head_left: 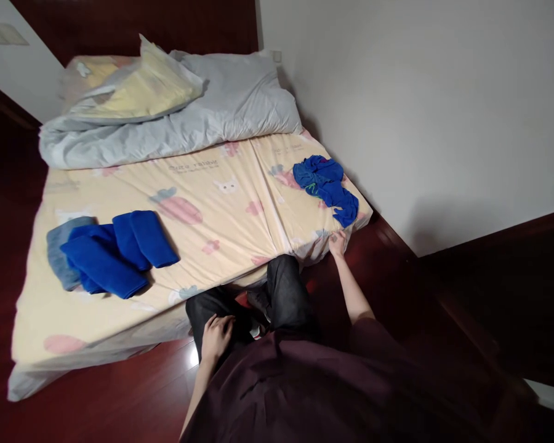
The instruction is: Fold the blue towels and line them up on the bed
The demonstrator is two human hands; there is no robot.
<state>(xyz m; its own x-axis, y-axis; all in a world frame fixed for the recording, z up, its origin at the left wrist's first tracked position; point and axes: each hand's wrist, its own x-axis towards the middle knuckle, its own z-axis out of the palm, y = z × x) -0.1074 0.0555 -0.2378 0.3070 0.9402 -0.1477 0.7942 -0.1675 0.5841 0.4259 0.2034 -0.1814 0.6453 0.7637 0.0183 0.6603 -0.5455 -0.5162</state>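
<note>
A maroon shirt [277,394] is hanging closest; the left hand [218,337], loosely spread, is resting on trousers [292,295]; the right hand [337,243], grip unclear, is meeting the bed [231,221] near blue clothing [327,183].

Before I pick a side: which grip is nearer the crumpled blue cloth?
Right. The right grip is at the edge of the bed, just nearside of the crumpled blue cloth; the left grip rests on the left trouser leg, farther away.
</note>
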